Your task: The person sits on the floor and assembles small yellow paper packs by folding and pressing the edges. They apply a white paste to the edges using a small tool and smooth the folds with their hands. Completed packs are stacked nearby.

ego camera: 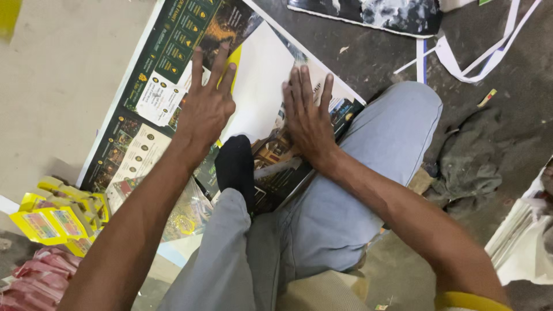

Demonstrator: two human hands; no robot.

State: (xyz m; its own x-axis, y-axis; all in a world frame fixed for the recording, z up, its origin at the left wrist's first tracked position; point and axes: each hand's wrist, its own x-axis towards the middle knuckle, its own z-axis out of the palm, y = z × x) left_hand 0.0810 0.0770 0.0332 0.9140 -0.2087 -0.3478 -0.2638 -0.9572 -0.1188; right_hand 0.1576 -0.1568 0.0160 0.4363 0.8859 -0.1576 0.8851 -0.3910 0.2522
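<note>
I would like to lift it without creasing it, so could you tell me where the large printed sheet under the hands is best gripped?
Probably at the far white-bordered edge of the printed sheet, from the sides. It lies flat on the floor, the near end is pinned under a foot in a black sock, and the left hand and right hand press its middle.

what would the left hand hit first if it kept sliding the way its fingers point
The left hand points up and slightly right across the printed sheet. Its fingertips already lie at the yellow strip, so that comes first; beyond it, only more sheet, as far as shows.
</note>
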